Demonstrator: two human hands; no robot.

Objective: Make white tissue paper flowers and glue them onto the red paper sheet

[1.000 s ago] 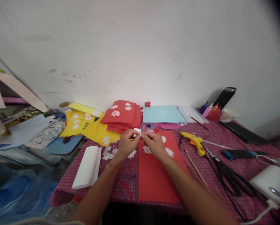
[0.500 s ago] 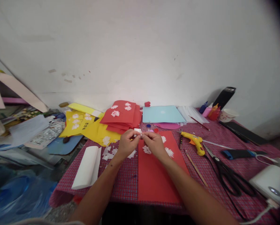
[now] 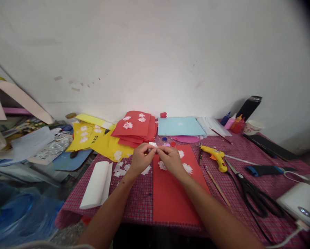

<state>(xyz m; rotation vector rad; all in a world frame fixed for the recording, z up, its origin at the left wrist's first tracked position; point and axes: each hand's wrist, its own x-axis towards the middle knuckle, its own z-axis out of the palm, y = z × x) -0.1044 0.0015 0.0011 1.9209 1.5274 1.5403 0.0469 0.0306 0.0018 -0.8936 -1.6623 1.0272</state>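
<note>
Over the top of a red paper sheet (image 3: 179,204), my left hand (image 3: 142,159) and my right hand (image 3: 170,160) meet at the fingertips. Both are closed in a pinch on a small white piece of paper (image 3: 152,144), its top edge showing above the left fingers. The rest of the piece is hidden by my fingers. White paper flowers (image 3: 187,168) lie on the red sheet around my right hand. Scraps of white paper (image 3: 121,171) are scattered on the cloth beside my left wrist, near a folded white sheet (image 3: 96,186).
A yellow glue gun (image 3: 215,155), black scissors (image 3: 250,195), a wooden stick (image 3: 217,186) and a white power bank (image 3: 297,200) lie to the right. Red cards (image 3: 134,128), yellow cards (image 3: 108,141) and a light blue folder (image 3: 179,127) stand along the wall side.
Almost nothing differs. My hands stay together at the same spot, with the white paper still pinched between them; the view has shifted very slightly.
</note>
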